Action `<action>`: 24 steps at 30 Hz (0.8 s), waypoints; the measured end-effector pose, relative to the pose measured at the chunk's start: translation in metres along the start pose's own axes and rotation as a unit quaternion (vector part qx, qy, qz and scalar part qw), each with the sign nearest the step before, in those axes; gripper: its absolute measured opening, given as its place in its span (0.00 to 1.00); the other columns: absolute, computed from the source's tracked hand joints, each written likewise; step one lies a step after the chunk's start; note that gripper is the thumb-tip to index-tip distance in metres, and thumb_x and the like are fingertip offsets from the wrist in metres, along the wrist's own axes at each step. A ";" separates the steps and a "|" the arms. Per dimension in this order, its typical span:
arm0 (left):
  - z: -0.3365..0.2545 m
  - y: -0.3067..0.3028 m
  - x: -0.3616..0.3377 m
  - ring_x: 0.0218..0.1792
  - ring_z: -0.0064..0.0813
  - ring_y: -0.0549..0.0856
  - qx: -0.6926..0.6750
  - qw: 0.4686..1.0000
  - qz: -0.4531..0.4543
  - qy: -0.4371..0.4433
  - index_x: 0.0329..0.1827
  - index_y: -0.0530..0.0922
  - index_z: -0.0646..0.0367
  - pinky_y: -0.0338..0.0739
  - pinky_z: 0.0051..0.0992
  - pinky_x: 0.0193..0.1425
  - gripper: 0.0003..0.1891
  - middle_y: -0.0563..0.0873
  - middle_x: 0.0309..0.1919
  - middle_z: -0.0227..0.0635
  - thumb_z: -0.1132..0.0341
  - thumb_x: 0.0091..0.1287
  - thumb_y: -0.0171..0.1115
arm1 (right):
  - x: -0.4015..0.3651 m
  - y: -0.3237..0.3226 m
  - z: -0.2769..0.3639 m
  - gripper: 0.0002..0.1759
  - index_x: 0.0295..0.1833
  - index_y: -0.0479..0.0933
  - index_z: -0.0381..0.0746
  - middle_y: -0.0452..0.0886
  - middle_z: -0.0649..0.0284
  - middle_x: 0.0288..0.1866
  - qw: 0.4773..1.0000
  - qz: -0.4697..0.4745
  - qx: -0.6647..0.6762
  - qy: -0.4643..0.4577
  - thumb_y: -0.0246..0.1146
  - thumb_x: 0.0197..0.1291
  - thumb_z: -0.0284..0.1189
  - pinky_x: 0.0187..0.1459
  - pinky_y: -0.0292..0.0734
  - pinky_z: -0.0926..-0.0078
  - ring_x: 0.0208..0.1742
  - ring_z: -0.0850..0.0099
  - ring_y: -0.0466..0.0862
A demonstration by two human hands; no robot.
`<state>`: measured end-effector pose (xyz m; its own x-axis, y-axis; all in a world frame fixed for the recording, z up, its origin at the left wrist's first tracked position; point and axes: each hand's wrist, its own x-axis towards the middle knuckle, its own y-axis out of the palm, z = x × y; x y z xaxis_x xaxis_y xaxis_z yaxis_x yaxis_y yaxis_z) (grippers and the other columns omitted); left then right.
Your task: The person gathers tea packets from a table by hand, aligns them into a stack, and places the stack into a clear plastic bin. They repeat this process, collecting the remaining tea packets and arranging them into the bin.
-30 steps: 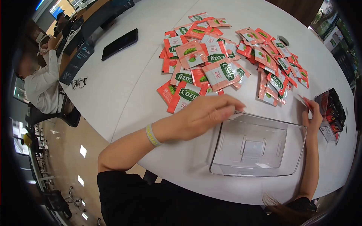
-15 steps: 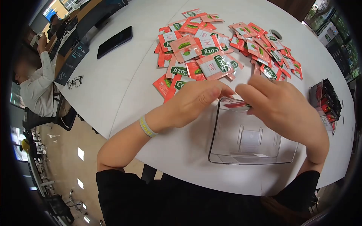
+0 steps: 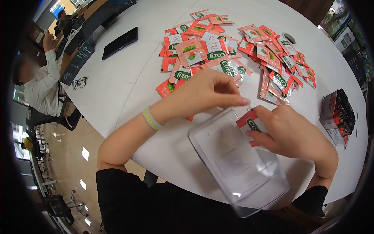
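Observation:
My right hand point(image 3: 278, 130) is closed on a red and white Cozy sachet point(image 3: 251, 124), held over the upper right part of a clear plastic box point(image 3: 226, 156). The box sits tilted and turned at the table's front edge. My left hand point(image 3: 210, 91) is near the box's upper rim, thumb and fingers brought together; what they pinch, if anything, is too small to make out. Beyond my hands lie two heaps of red and pink sachets, a left heap point(image 3: 206, 45) and a right heap point(image 3: 274, 58).
On the white table point(image 3: 136, 93) are a black phone point(image 3: 120, 43), glasses point(image 3: 80, 82), a tape roll point(image 3: 289, 38) and a clear box of dark red packets point(image 3: 338, 115) at the right. A person in a white shirt point(image 3: 41, 87) sits at the left.
The clear box has turned and tipped, its lower end shifting toward me. My right hand has moved down with the sachet, now more visible. My left hand has risen slightly and moved right.

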<state>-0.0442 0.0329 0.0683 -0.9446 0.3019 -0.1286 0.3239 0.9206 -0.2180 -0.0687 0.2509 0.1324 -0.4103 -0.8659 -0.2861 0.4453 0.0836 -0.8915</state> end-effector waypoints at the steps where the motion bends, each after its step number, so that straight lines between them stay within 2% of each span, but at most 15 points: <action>1: -0.003 -0.001 0.005 0.33 0.12 0.80 -0.001 1.000 0.002 -0.002 0.36 0.85 0.62 0.73 0.14 0.37 0.10 0.85 0.29 0.28 0.63 0.62 0.69 | -0.001 0.002 0.003 0.15 0.34 0.74 0.30 0.76 0.51 0.16 0.999 -0.029 0.000 0.016 0.65 0.56 0.33 0.25 0.75 0.61 0.22 0.55 0.82; 3: -0.014 -0.001 0.018 0.29 0.12 0.79 0.036 0.999 0.014 0.001 0.33 0.85 0.62 0.74 0.14 0.34 0.11 0.84 0.26 0.27 0.61 0.61 0.71 | -0.004 0.005 0.004 0.16 0.31 0.75 0.30 0.75 0.51 0.15 0.998 -0.059 -0.003 0.034 0.65 0.56 0.34 0.25 0.75 0.61 0.22 0.55 0.81; 5: -0.016 0.003 0.030 0.27 0.12 0.79 0.057 0.997 0.014 0.042 0.31 0.85 0.62 0.75 0.15 0.32 0.12 0.84 0.25 0.27 0.61 0.61 0.70 | -0.003 0.009 0.000 0.20 0.22 0.71 0.35 0.72 0.55 0.12 0.985 -0.148 -0.082 0.029 0.70 0.51 0.38 0.23 0.69 0.61 0.16 0.56 0.74; 7: -0.012 0.004 0.039 0.27 0.11 0.79 0.068 0.994 0.054 0.069 0.32 0.86 0.62 0.75 0.14 0.31 0.11 0.84 0.26 0.26 0.61 0.62 0.70 | -0.004 0.007 -0.001 0.20 0.21 0.71 0.36 0.72 0.56 0.12 0.980 -0.166 -0.109 0.034 0.70 0.51 0.39 0.22 0.68 0.63 0.16 0.57 0.74; 11: -0.006 0.006 0.041 0.27 0.11 0.79 0.077 0.994 0.038 0.074 0.32 0.86 0.62 0.75 0.14 0.32 0.11 0.84 0.24 0.25 0.61 0.63 0.69 | -0.003 0.003 -0.005 0.19 0.21 0.72 0.38 0.72 0.59 0.12 0.974 -0.182 -0.125 0.047 0.70 0.50 0.38 0.22 0.67 0.65 0.16 0.59 0.74; 13: -0.006 0.007 0.036 0.34 0.12 0.80 0.016 0.999 0.041 0.026 0.41 0.85 0.61 0.76 0.16 0.41 0.11 0.85 0.31 0.26 0.62 0.65 0.66 | -0.001 0.004 -0.008 0.18 0.22 0.71 0.38 0.73 0.60 0.14 0.972 -0.195 -0.125 0.034 0.71 0.49 0.38 0.22 0.67 0.65 0.16 0.59 0.74; 14: -0.004 0.009 0.032 0.34 0.12 0.80 0.018 0.999 0.038 0.025 0.41 0.85 0.61 0.76 0.16 0.41 0.11 0.85 0.31 0.26 0.62 0.65 0.66 | 0.000 0.005 -0.009 0.18 0.22 0.71 0.38 0.73 0.60 0.15 0.970 -0.208 -0.122 0.023 0.71 0.47 0.37 0.22 0.67 0.65 0.17 0.60 0.74; 16: -0.001 0.018 0.024 0.47 0.17 0.79 -0.139 0.988 0.051 0.054 0.53 0.81 0.61 0.73 0.22 0.56 0.16 0.84 0.44 0.31 0.60 0.70 0.58 | 0.001 0.009 -0.009 0.17 0.23 0.71 0.38 0.74 0.60 0.17 0.966 -0.224 -0.124 0.022 0.72 0.46 0.36 0.21 0.67 0.65 0.17 0.60 0.75; 17: 0.001 0.018 0.022 0.47 0.17 0.79 -0.137 0.988 0.051 0.055 0.53 0.81 0.61 0.73 0.22 0.56 0.16 0.84 0.44 0.31 0.60 0.70 0.58 | 0.001 0.009 -0.011 0.17 0.24 0.70 0.38 0.75 0.60 0.18 0.962 -0.240 -0.129 0.023 0.72 0.44 0.34 0.21 0.67 0.66 0.18 0.60 0.75; 19: 0.007 0.019 0.016 0.57 0.24 0.74 -0.073 0.994 0.075 0.030 0.61 0.75 0.63 0.65 0.27 0.65 0.20 0.79 0.55 0.34 0.58 0.75 0.48 | 0.004 0.009 -0.019 0.15 0.27 0.72 0.38 0.76 0.61 0.18 0.960 -0.238 -0.146 0.009 0.71 0.46 0.35 0.21 0.69 0.66 0.19 0.62 0.78; 20: 0.012 0.025 0.013 0.60 0.27 0.72 -0.064 0.994 0.064 0.064 0.60 0.74 0.65 0.62 0.29 0.68 0.21 0.77 0.56 0.39 0.58 0.76 0.42 | 0.006 0.009 -0.025 0.14 0.30 0.74 0.38 0.76 0.62 0.19 0.958 -0.234 -0.164 -0.006 0.69 0.47 0.35 0.21 0.71 0.67 0.20 0.64 0.80; 21: 0.013 0.028 0.009 0.60 0.27 0.72 -0.064 0.994 0.067 0.066 0.60 0.74 0.65 0.62 0.29 0.68 0.21 0.77 0.56 0.39 0.58 0.76 0.42 | 0.009 0.007 -0.031 0.14 0.30 0.74 0.38 0.76 0.62 0.19 0.958 -0.235 -0.165 -0.003 0.69 0.47 0.35 0.21 0.71 0.67 0.20 0.64 0.80; 23: 0.011 0.029 0.003 0.55 0.29 0.77 -0.048 0.996 0.038 0.065 0.58 0.75 0.66 0.68 0.29 0.63 0.19 0.80 0.51 0.41 0.62 0.74 0.46 | 0.014 0.004 -0.042 0.16 0.29 0.74 0.39 0.75 0.64 0.19 0.957 -0.235 -0.144 -0.088 0.71 0.47 0.38 0.20 0.70 0.68 0.21 0.64 0.80; 24: 0.009 0.029 0.001 0.55 0.29 0.77 -0.048 0.996 0.038 0.067 0.58 0.75 0.66 0.68 0.29 0.63 0.19 0.80 0.51 0.41 0.62 0.74 0.46 | 0.014 0.004 -0.044 0.16 0.29 0.74 0.39 0.75 0.64 0.19 0.957 -0.235 -0.145 -0.088 0.71 0.47 0.38 0.20 0.70 0.68 0.21 0.64 0.80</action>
<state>-0.0353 0.0574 0.0531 -0.9182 0.3959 -0.0099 0.3942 0.9114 -0.1180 -0.1079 0.2604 0.1097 -0.3594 -0.9090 0.2110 -0.0059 -0.2239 -0.9746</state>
